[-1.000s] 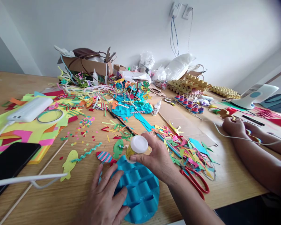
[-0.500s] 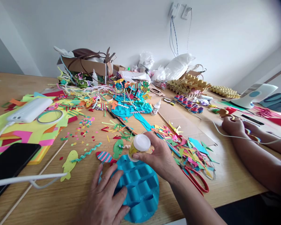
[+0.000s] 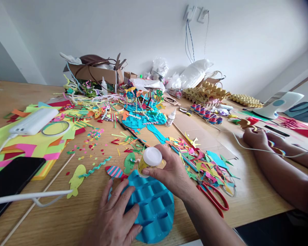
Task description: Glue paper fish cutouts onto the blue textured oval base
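Note:
My right hand [image 3: 170,171] grips a white bottle with a yellow label [image 3: 152,158], its round end facing up. The bottle's lower end is hidden behind the far edge of a blue-painted egg carton piece [image 3: 154,205], cut round and lying on the table. My left hand [image 3: 115,212] lies with fingers spread over the left side of this carton piece. Just beyond it are a striped paper fish [image 3: 114,172] and a green paper fish [image 3: 129,163] with a twisted pale strand. Further left lies a yellow paper fish [image 3: 77,180] with a turquoise strand.
Red-handled scissors [image 3: 215,198] and paper scraps [image 3: 207,167] lie to the right. A blue decorated carton piece [image 3: 141,114] and a glue bottle [image 3: 170,118] stand ahead. At left are a phone [image 3: 15,184], power bank [image 3: 34,121] and stick. Another person's arms [image 3: 274,164] rest at right.
My right hand and the bottle have shifted slightly left, and the bottle tilts a little more. The left hand stays in place on the carton piece.

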Demonstrator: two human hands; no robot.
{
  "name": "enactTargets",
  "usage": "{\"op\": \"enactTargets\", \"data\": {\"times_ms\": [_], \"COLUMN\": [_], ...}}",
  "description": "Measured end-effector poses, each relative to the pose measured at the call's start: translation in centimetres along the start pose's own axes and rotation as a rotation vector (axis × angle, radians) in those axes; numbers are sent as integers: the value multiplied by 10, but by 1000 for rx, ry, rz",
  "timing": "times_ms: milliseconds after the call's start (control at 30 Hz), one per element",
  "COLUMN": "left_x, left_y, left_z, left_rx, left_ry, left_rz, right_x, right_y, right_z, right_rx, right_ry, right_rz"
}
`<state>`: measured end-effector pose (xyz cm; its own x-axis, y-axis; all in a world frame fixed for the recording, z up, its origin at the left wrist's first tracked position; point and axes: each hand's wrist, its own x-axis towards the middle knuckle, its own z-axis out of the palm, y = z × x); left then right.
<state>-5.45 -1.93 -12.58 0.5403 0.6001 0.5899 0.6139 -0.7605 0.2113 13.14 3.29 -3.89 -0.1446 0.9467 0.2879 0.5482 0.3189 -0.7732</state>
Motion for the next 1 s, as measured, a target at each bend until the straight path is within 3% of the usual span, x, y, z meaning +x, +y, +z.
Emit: {"op": "enactTargets", "data": {"times_ms": [300,1000], "left_x": [-2,-3], "left_y": [1,1], "left_z": [1,3], "left_rx": [23,26], "left_ry": [-12,-7], "left_rz": [6,2], "right_x": [1,2], "right_y": [-1,-1], "right_z": [0,4], "right_rx": [-18,-25], "right_ry": [16,-12], "right_rz": [50,3]}}
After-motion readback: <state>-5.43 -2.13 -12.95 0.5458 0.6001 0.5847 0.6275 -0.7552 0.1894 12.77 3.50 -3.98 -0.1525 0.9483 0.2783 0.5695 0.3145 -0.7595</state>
